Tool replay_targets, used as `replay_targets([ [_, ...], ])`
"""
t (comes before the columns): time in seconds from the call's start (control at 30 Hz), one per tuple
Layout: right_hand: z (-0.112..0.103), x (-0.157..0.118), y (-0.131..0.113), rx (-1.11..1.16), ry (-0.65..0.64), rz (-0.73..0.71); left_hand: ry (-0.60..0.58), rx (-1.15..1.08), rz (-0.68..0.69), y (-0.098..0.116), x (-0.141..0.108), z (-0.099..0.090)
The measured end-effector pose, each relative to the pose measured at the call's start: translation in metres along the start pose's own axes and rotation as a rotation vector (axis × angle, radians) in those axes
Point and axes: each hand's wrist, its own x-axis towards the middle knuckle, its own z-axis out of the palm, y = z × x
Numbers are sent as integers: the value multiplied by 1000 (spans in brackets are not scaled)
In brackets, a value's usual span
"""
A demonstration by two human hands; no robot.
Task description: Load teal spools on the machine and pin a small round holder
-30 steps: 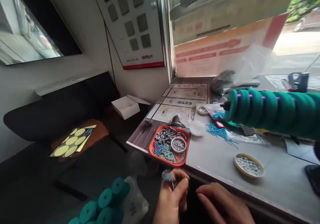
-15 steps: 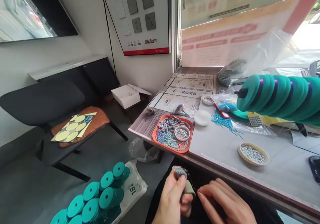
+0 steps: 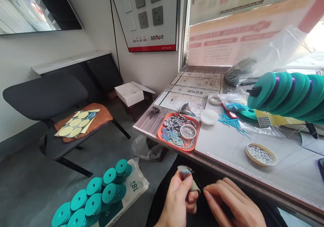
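We pinched a small beadwork piece [image 3: 185,170] between the thumb and curled fingers of our left hand [image 3: 176,198], over our dark-clothed lap [image 3: 162,196] and short of the near edge of the table [image 3: 222,159]. Our right hand [image 3: 234,203] was bent just beside it, thumb and fingertips drawn close together; we could not tell whether they held anything thin. An orange tray [image 3: 160,132] stood at that near edge close to the left corner, with a round dish [image 3: 188,139] inside it, and farther right sat a shallow cream dish [image 3: 255,162]. A thick teal roll [image 3: 286,97] jutted in above the table's right side, hiding part of what lay behind, near a crumpled clear plastic bag [image 3: 275,56]. The piece looked bristly on top, bluish and ribbed below, with a beige band. The tray held gray barrel-shaped beads [image 3: 172,120] and thin blue and pale tube beads [image 3: 169,136]; the roll was made of ridged discs with purple bands between. Smooth gray tabletop ran between tray and cream dish, and a narrow gap separated our hands. Stacked teal discs [image 3: 93,204] stood on the floor to our left, well apart from our hands.
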Motion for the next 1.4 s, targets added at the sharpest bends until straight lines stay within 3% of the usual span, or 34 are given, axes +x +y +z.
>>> replay_targets([
  [0.23, 3, 3, 0, 23, -20, 10, 5, 25, 34, -1, 0, 0],
  [0.4, 7, 2, -4, 29, 42, 111, 24, 44, 87, -4, 1, -2],
  [0.53, 5, 4, -3, 27, 4, 54, 64, 67, 87, -8, 1, -6],
  [0.63, 3, 5, -1, 23, -10, 39, 163, 120, 113, -16, -1, -8],
  [0.8, 6, 7, -5, 31, 29, 145, 384, 241, 312, -32, -2, -15],
  [0.93, 12, 10, -9, 9, 79, 215, 341, 204, 415, -34, -1, -19],
  [1.03, 14, 11, -9, -46, 68, 220, 310, 99, 403, -31, 0, -21],
  [1.17, 16, 9, -8, -108, 50, 228, 354, 55, 365, -31, 1, -20],
  [1.4, 16, 9, -9, -117, 68, 196, 315, 268, 508, -21, 4, -9],
])
